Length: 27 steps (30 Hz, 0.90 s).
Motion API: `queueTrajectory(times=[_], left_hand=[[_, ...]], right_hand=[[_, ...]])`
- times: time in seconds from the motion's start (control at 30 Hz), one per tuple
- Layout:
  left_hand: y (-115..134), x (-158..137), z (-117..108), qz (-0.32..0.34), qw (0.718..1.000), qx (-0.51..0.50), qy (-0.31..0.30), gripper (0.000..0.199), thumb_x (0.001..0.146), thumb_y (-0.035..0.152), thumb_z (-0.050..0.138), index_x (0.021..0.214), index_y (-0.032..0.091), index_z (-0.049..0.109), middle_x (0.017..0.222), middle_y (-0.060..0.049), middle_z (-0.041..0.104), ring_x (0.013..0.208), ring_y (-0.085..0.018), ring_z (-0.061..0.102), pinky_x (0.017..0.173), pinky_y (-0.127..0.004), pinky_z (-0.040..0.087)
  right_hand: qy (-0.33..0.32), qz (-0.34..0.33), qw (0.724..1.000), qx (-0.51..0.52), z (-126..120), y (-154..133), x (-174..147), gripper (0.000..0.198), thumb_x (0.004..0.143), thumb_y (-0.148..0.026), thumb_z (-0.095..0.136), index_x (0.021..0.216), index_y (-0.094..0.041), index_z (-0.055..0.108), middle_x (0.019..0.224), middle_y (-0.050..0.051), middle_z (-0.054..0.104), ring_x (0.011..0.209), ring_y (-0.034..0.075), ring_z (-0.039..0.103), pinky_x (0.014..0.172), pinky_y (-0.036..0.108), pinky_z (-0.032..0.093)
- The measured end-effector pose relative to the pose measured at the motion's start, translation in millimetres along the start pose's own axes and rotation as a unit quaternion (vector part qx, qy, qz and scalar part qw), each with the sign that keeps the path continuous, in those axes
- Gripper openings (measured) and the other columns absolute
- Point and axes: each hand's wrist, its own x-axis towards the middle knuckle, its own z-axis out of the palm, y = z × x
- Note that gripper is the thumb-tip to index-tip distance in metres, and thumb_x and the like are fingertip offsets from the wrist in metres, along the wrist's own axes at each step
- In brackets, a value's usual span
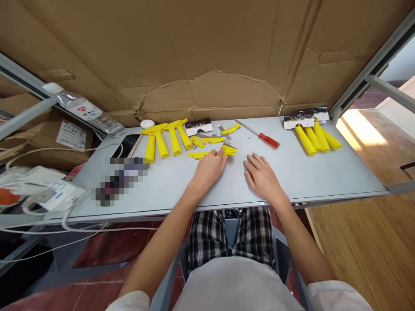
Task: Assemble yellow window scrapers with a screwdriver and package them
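My left hand (211,167) rests palm down on the table, its fingers slightly bent and the index finger touching a yellow plastic blade-holder piece (230,150). I see no grip around that piece. Flat and spread, my right hand (262,176) lies on the tabletop with nothing in it. Just beyond the left hand are loose yellow pieces (212,140), thin metal blades (223,130) and tiny screws (194,146). A red-handled screwdriver (269,141) lies past the right hand, its shaft pointing up and left.
Several yellow T-shaped handles (161,143) lie to the left beside a black-and-white card (199,126). More yellow handles (313,139) with cards (298,120) are at right. A bottle (87,110), cables (66,211) and a blurred-out object (121,179) occupy the left; cardboard (207,56) stands behind.
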Motion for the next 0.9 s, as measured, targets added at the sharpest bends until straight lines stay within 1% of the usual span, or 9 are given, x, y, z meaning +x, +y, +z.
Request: queueTrajectory(times=[0.07, 0.13, 0.23, 0.33, 0.43, 0.53, 0.6, 0.77, 0.9], left_hand=[[-5.7, 4.9, -7.3, 0.023, 0.997, -0.065, 0.029, 0.045, 0.116, 0.033, 0.043, 0.148, 0.011, 0.067, 0.116, -0.019, 0.078, 0.105, -0.032, 0.074, 0.094, -0.040, 0.053], [-13.9, 9.3, -16.0, 0.047, 0.987, -0.148, 0.051, 0.035, 0.115, 0.034, 0.046, 0.117, 0.014, 0.075, 0.099, -0.012, 0.077, 0.091, -0.026, 0.070, 0.088, -0.036, 0.050], [-29.0, 14.4, -27.4, 0.048, 0.955, -0.290, 0.037, 0.042, 0.112, 0.046, 0.050, 0.079, 0.021, 0.058, 0.072, -0.003, 0.062, 0.069, -0.019, 0.058, 0.070, -0.031, 0.043], [-41.9, 19.0, -34.4, 0.041, 0.885, -0.463, -0.028, 0.053, 0.105, 0.064, 0.062, 0.075, 0.022, 0.049, 0.070, 0.000, 0.054, 0.063, -0.015, 0.054, 0.062, -0.028, 0.041], [-48.4, 24.4, -38.7, 0.038, 0.797, -0.597, -0.080, 0.058, 0.095, 0.071, 0.075, 0.078, 0.020, 0.053, 0.076, 0.000, 0.053, 0.062, -0.012, 0.052, 0.058, -0.027, 0.044], [-50.4, 30.9, -40.7, 0.013, 0.730, -0.675, -0.109, 0.054, 0.092, 0.065, 0.082, 0.082, 0.019, 0.056, 0.077, 0.000, 0.054, 0.060, -0.011, 0.050, 0.055, -0.025, 0.043], [-51.6, 35.9, -40.0, -0.009, 0.701, -0.702, -0.125, 0.051, 0.092, 0.060, 0.083, 0.082, 0.019, 0.055, 0.075, 0.000, 0.053, 0.059, -0.010, 0.049, 0.052, -0.023, 0.042], [-58.2, 47.7, -32.3, -0.027, 0.700, -0.701, -0.132, 0.043, 0.089, 0.046, 0.084, 0.075, 0.019, 0.053, 0.074, 0.000, 0.052, 0.057, -0.009, 0.048, 0.049, -0.022, 0.042], [-64.8, 50.8, -24.5, -0.030, 0.700, -0.699, -0.143, 0.039, 0.083, 0.038, 0.086, 0.074, 0.019, 0.053, 0.071, 0.002, 0.049, 0.056, -0.008, 0.046, 0.048, -0.022, 0.040]], right_hand=[[0.003, -0.002, 1.000, -0.001, 0.4, 0.1, -0.5, 0.047, 0.114, -0.027, 0.045, 0.150, -0.010, 0.070, 0.167, 0.021, 0.061, 0.165, 0.041, 0.047, 0.138, 0.064, 0.037], [0.001, -0.006, 1.000, 0.004, -0.7, 1.4, -0.9, 0.045, 0.114, -0.027, 0.046, 0.148, -0.010, 0.071, 0.166, 0.021, 0.062, 0.164, 0.042, 0.048, 0.137, 0.066, 0.038], [-0.014, -0.016, 0.999, 0.042, -9.1, 6.3, 3.3, 0.041, 0.110, -0.027, 0.053, 0.142, -0.012, 0.075, 0.160, 0.021, 0.067, 0.160, 0.045, 0.052, 0.133, 0.070, 0.042], [0.014, -0.014, 0.990, 0.138, -26.0, 13.3, 22.6, 0.039, 0.107, -0.028, 0.057, 0.139, -0.016, 0.077, 0.147, 0.019, 0.076, 0.141, 0.038, 0.069, 0.122, 0.064, 0.055], [0.080, 0.002, 0.958, 0.274, -42.0, 20.4, 60.0, 0.035, 0.105, -0.034, 0.063, 0.134, -0.022, 0.077, 0.133, 0.013, 0.082, 0.123, 0.030, 0.078, 0.107, 0.053, 0.065], [0.053, 0.015, 0.910, 0.411, -46.6, 25.6, 101.6, 0.039, 0.101, -0.041, 0.072, 0.135, -0.023, 0.075, 0.129, 0.011, 0.082, 0.118, 0.027, 0.079, 0.092, 0.044, 0.069], [0.030, 0.023, 0.886, 0.462, -44.1, 27.4, 122.0, 0.042, 0.098, -0.045, 0.076, 0.134, -0.023, 0.074, 0.131, 0.011, 0.081, 0.115, 0.026, 0.079, 0.085, 0.040, 0.069], [0.033, 0.045, 0.862, 0.504, -37.2, 33.6, 138.9, 0.045, 0.096, -0.060, 0.080, 0.123, -0.024, 0.076, 0.124, 0.010, 0.081, 0.104, 0.022, 0.079, 0.081, 0.036, 0.068], [0.068, 0.081, 0.873, 0.476, -35.9, 50.5, 139.2, 0.045, 0.095, -0.065, 0.081, 0.115, -0.024, 0.079, 0.112, 0.008, 0.081, 0.098, 0.021, 0.078, 0.077, 0.033, 0.066]])
